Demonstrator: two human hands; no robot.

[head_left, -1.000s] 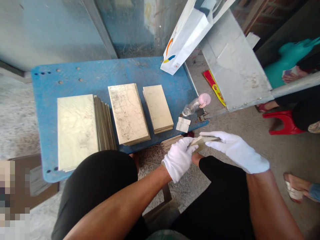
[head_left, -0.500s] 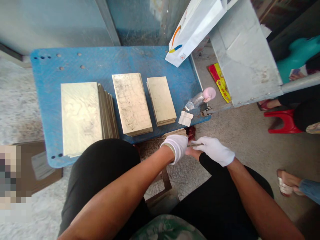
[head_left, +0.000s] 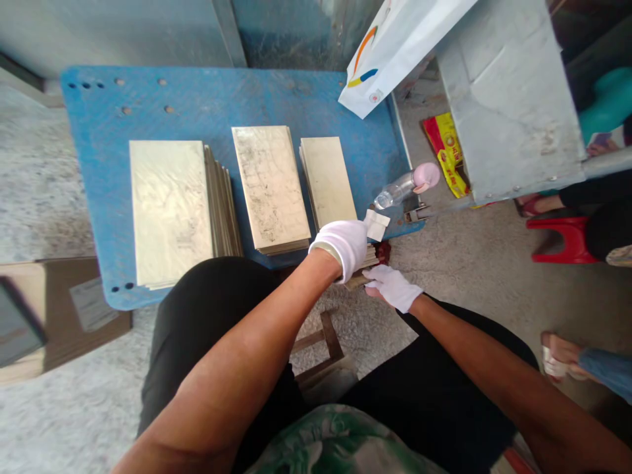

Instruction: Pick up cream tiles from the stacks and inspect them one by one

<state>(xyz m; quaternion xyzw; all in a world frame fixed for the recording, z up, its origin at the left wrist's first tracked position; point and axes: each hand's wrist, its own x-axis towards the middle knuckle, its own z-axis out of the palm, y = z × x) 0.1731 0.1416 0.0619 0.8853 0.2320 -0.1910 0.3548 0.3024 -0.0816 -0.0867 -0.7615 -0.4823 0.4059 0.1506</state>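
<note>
The step in hand seems to be the handling of one flat board (head_left: 356,282), which is low down, just outside the near edge of the bench (head_left: 197,99), toward its near right corner; beside it, and partly behind the gloves, are the pale edges of a low pile (head_left: 371,255), and I cannot tell whether the board touches this pile. The left hand (head_left: 345,247) shows only its white back, covering also the near end of the smallest stack (head_left: 328,174); its fingers are hidden, so I cannot tell if they pinch something; the right hand (head_left: 392,288), gloved too, has its fingers close together and appears to pinch the right end of the board. I judge that the next move calls for a sure hold at both ends and a level board; the part which is visible lies nearly flat and runs roughly along the near edge, its right end pointing a little toward the bench, but its full long axis is hidden; the smallest stack points differently, lengthwise from far edge to near edge.
</note>
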